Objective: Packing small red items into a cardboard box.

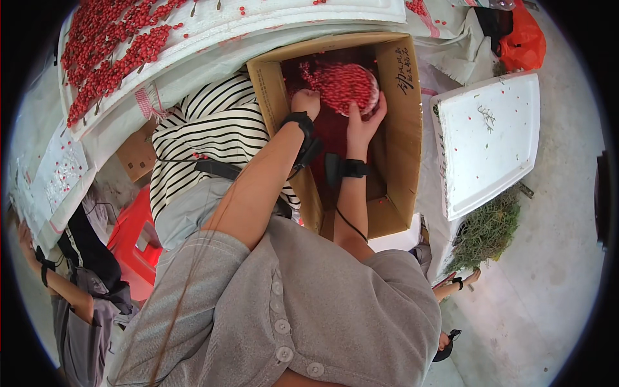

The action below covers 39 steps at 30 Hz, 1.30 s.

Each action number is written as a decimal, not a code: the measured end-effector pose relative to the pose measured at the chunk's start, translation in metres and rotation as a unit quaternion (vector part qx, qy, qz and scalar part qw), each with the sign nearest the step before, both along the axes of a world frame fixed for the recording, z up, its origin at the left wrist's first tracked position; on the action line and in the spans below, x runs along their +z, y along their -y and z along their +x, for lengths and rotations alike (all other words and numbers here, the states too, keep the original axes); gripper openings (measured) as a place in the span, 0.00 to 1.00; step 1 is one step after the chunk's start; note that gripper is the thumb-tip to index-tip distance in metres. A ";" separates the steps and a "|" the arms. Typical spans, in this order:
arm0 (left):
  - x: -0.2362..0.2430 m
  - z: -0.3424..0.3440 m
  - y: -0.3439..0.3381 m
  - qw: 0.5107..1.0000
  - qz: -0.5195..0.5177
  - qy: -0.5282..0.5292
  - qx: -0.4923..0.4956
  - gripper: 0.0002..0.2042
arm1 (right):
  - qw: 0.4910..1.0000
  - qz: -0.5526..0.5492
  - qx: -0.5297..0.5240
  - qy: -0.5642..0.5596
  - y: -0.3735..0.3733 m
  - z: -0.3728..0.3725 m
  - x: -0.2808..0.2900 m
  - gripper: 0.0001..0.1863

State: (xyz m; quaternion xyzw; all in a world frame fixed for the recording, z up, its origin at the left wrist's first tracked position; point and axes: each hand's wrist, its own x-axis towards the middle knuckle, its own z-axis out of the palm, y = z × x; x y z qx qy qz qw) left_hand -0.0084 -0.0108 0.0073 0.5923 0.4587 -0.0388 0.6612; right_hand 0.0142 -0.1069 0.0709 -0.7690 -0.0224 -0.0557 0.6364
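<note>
One round, pale-edged mass of red berries (348, 89), and the right hand (366, 122) is gripping its near edge, thumb and fingers spread against it! One left hand (305, 103) is making a tight fist just left of it; whether it's pinching anything, the view isn't telling. Two black wristbands are showing, one per wrist. One cardboard box (407, 138) is surrounding the grip, its bottom showing deep red. Two white foam pieces: a tray (277, 14) is bearing uncountable berries beyond and left, a lid (493, 145) is leaning right. One heap of green stems (487, 231) is lying nearer, below that lid. One red stool (134, 235) is standing near-left, one red plastic bag (523, 40) is resting far right, and pale grey floor (541, 290) is spreading rightward.
</note>
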 end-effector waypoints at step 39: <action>0.138 0.015 -0.049 0.912 -0.295 0.274 -0.085 0.09 | 0.757 -0.433 0.384 -0.302 0.051 -0.046 -0.189 0.34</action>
